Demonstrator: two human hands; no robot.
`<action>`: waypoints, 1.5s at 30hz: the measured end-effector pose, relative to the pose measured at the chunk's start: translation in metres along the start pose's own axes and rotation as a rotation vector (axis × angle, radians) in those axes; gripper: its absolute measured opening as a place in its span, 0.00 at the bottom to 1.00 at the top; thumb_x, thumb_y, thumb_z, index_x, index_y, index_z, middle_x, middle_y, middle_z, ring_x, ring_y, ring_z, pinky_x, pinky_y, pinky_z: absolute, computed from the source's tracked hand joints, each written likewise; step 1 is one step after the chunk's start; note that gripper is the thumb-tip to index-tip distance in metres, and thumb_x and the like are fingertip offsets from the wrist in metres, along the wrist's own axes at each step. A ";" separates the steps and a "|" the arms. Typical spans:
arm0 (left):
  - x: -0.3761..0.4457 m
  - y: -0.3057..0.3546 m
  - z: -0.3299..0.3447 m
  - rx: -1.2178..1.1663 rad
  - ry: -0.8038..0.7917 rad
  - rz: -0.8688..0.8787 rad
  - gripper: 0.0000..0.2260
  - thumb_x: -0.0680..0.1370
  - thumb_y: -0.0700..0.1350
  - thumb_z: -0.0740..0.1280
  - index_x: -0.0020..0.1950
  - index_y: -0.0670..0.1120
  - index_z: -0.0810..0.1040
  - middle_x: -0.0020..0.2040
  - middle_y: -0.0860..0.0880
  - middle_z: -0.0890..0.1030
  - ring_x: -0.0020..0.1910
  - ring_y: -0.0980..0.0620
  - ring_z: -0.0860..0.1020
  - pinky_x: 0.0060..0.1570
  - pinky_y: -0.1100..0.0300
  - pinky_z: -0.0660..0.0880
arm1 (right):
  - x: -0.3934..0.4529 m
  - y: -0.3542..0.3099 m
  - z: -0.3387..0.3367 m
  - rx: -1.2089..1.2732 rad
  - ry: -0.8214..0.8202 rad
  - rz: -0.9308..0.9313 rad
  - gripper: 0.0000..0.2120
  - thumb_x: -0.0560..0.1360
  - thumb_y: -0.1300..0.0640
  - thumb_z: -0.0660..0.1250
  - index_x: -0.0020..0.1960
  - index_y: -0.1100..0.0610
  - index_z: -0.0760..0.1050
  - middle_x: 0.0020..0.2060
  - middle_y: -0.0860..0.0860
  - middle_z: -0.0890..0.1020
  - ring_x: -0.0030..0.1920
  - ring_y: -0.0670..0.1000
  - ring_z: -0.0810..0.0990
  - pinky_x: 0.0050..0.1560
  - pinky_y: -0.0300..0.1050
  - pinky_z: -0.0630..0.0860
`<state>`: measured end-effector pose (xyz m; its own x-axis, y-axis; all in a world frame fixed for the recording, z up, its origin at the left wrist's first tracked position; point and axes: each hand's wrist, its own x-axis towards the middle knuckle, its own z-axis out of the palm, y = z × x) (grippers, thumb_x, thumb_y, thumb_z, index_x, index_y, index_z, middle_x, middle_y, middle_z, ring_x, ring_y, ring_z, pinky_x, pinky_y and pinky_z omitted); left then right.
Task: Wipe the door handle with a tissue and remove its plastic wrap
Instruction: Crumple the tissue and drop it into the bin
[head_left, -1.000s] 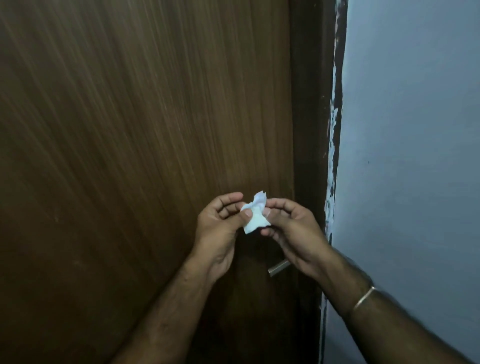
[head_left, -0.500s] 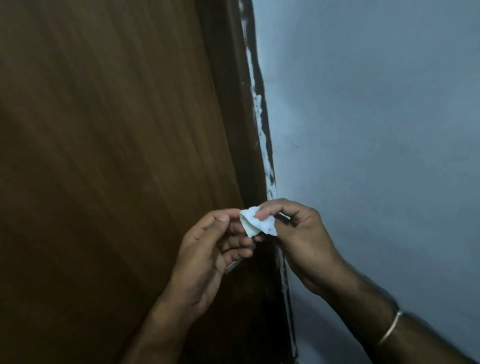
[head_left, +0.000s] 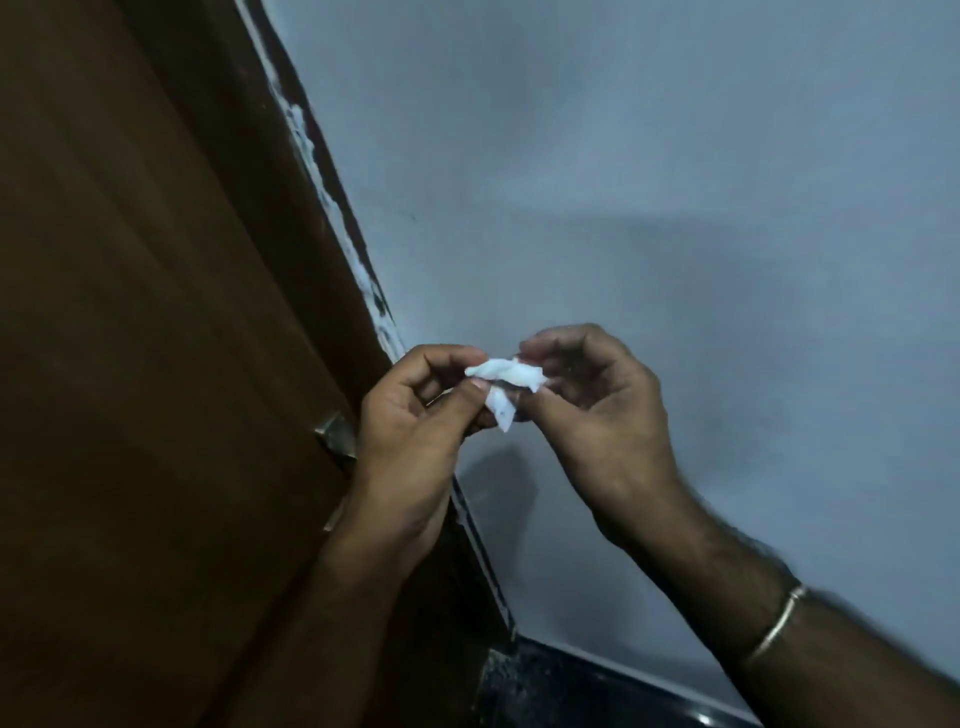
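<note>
A small white tissue (head_left: 506, 379), crumpled and twisted into a short roll with one corner hanging down, is held in front of the pale wall (head_left: 675, 182). The left hand (head_left: 415, 421) and the right hand (head_left: 592, 410) each pinch an end between thumb and curled fingers. Part of the metal door handle (head_left: 335, 431) shows on the brown door (head_left: 145, 338), just behind the left hand.

Just one view here, shot from a head-worn camera, wide-angle, aimed forward and down and tilted quite a bit. The door (head_left: 156, 364) is seen close on the left, the wall (head_left: 675, 182) fills the right, and a strip of floor (head_left: 571, 691) is caught at the bottom.
</note>
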<state>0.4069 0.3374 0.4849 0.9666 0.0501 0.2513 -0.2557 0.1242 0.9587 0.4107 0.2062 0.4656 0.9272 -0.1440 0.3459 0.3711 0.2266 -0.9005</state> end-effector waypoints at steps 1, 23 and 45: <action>0.000 -0.004 0.006 -0.058 -0.017 -0.035 0.07 0.78 0.35 0.65 0.48 0.44 0.81 0.45 0.46 0.84 0.46 0.51 0.83 0.43 0.61 0.79 | -0.004 0.001 -0.003 -0.066 0.052 -0.036 0.09 0.70 0.70 0.73 0.45 0.58 0.81 0.42 0.52 0.85 0.44 0.50 0.85 0.45 0.44 0.81; -0.089 -0.167 0.206 -0.029 -0.363 -0.301 0.06 0.78 0.34 0.67 0.52 0.42 0.78 0.51 0.41 0.82 0.46 0.49 0.83 0.46 0.56 0.80 | -0.128 0.076 -0.201 -0.652 0.862 -0.105 0.07 0.73 0.69 0.69 0.47 0.61 0.82 0.43 0.52 0.76 0.44 0.43 0.77 0.40 0.41 0.78; -0.294 -0.549 0.395 0.114 -0.839 -1.272 0.09 0.78 0.30 0.63 0.45 0.43 0.77 0.40 0.45 0.83 0.36 0.50 0.82 0.37 0.59 0.81 | -0.350 0.307 -0.520 -0.509 1.212 0.669 0.07 0.72 0.61 0.71 0.50 0.55 0.82 0.43 0.42 0.83 0.46 0.39 0.81 0.51 0.39 0.79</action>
<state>0.2700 -0.1366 -0.0633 0.2774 -0.5902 -0.7581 0.6897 -0.4269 0.5848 0.1733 -0.1746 -0.0691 0.2117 -0.9095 -0.3578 -0.3944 0.2554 -0.8827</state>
